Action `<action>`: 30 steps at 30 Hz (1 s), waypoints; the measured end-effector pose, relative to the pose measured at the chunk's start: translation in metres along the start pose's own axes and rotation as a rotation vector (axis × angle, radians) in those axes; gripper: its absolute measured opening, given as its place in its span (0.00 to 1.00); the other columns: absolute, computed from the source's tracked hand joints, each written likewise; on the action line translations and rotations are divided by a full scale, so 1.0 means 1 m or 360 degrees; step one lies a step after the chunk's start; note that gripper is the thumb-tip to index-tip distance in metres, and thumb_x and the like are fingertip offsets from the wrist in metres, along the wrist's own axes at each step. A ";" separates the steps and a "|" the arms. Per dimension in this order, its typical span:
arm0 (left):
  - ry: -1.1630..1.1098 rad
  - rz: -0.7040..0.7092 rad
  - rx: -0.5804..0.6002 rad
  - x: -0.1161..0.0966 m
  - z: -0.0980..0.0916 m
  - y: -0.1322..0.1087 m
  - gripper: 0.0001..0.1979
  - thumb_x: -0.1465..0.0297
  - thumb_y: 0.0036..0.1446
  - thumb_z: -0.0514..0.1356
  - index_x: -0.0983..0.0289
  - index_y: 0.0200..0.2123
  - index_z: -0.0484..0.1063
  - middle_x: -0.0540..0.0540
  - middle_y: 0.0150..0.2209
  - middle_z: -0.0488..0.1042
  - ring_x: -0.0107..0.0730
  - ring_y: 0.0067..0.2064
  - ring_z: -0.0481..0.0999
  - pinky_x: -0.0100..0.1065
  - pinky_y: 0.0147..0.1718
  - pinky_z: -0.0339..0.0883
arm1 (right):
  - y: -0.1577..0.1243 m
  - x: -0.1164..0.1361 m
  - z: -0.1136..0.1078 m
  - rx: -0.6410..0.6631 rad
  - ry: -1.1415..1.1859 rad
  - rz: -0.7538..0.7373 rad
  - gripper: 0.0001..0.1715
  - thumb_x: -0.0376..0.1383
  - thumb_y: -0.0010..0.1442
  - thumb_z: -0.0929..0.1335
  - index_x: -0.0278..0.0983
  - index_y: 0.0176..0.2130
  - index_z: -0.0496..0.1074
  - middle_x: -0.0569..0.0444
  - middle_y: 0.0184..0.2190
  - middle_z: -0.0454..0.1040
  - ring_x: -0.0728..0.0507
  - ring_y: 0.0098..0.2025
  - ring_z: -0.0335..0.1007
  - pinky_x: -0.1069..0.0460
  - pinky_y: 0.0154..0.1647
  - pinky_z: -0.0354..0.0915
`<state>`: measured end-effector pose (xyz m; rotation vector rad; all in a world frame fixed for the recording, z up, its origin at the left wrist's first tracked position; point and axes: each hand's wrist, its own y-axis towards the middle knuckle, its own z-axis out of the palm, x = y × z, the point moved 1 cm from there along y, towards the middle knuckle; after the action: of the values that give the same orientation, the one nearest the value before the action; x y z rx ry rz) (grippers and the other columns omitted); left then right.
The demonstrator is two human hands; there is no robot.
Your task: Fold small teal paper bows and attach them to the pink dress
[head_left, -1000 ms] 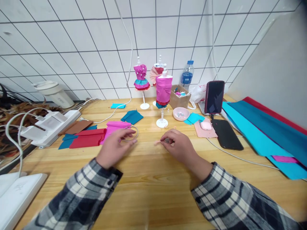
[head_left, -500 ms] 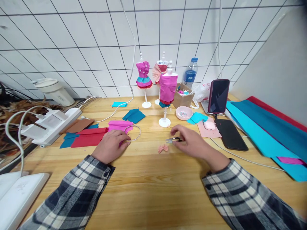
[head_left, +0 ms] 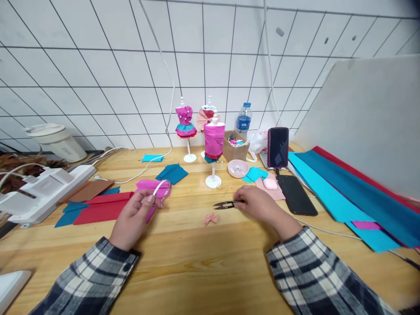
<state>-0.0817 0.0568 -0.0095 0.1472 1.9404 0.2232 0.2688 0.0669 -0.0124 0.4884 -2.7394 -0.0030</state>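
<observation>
My left hand (head_left: 133,216) is closed in a pinch on a looped white cord (head_left: 160,187), raised over magenta paper or fabric (head_left: 144,186). On the other side, my right hand (head_left: 257,203) grips the dark handles of thread snips (head_left: 226,204), whose blades point left. Just below the blades lies a small peach pleated bow (head_left: 210,218), touched by neither hand. Behind it stands a mini dress form (head_left: 214,139) wrapped in magenta over red and teal.
Two more dressed mini forms (head_left: 186,127) stand behind, by a cardboard box (head_left: 235,151) and a pink bowl (head_left: 238,168) of small beads. Folded red sheets (head_left: 103,208) and a power strip (head_left: 49,192) lie left. Phones (head_left: 298,195) and long blue sheets (head_left: 354,197) occupy the right.
My left hand has lifted the cord loop off the table and turned it up. The snips in my right hand now show more plainly, blades leftward. The whole view has shifted.
</observation>
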 end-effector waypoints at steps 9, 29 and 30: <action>-0.0106 -0.0066 0.0209 -0.040 0.052 -0.042 0.14 0.57 0.57 0.58 0.61 0.39 0.65 0.59 0.37 0.82 0.42 0.43 0.80 0.41 0.46 0.70 | -0.014 0.065 0.000 -0.0583 0.0522 -0.0218 0.12 0.37 0.59 0.67 0.39 0.44 0.69 0.54 0.35 0.75 0.45 0.39 0.70 0.51 0.39 0.63; 0.0488 0.0400 0.0430 -0.049 0.074 -0.061 0.10 0.68 0.60 0.55 0.59 0.42 0.74 0.54 0.40 0.81 0.35 0.39 0.80 0.31 0.38 0.72 | -0.028 0.107 0.023 -0.0421 0.1121 -0.0191 0.13 0.30 0.55 0.68 0.41 0.42 0.69 0.56 0.34 0.75 0.47 0.34 0.69 0.52 0.33 0.65; 0.0531 0.0420 0.0436 -0.049 0.073 -0.061 0.10 0.68 0.60 0.55 0.59 0.42 0.74 0.54 0.39 0.81 0.35 0.38 0.80 0.31 0.38 0.72 | -0.028 0.107 0.022 -0.0403 0.1108 -0.0197 0.12 0.29 0.55 0.67 0.41 0.41 0.69 0.56 0.33 0.74 0.47 0.34 0.69 0.52 0.33 0.64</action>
<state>0.0045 -0.0066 -0.0057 0.5807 2.2765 0.1615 0.1766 0.0037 0.0024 0.4739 -1.9924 -0.1748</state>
